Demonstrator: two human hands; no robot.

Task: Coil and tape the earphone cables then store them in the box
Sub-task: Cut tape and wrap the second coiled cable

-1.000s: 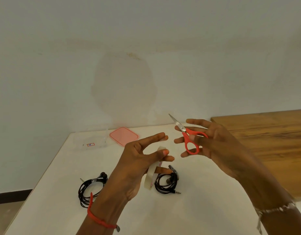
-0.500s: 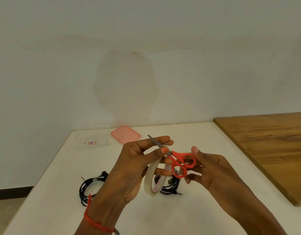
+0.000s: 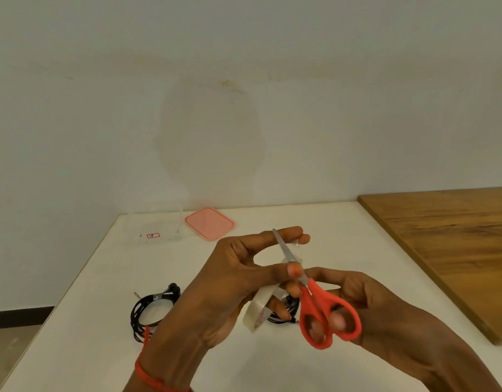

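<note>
Head view, one wide-angle camera worn on the person's head: faces forward and somewhat down across a white table (image 3: 74,321) to a pale wall (image 3: 244,80), the wall filling the upper half of the frame and the table's far edge meeting it just below mid-height. Range close: the left hand (image 3: 224,287) gripping a tape roll (image 3: 255,315) and the right hand (image 3: 385,306) gripping red scissors (image 3: 313,299) lie nearest the lens at lower centre, both forearms entering from the bottom edge. Margins: floor (image 3: 2,360) at lower left beyond the table's slanting left edge, a wooden top (image 3: 447,250) at right.
</note>
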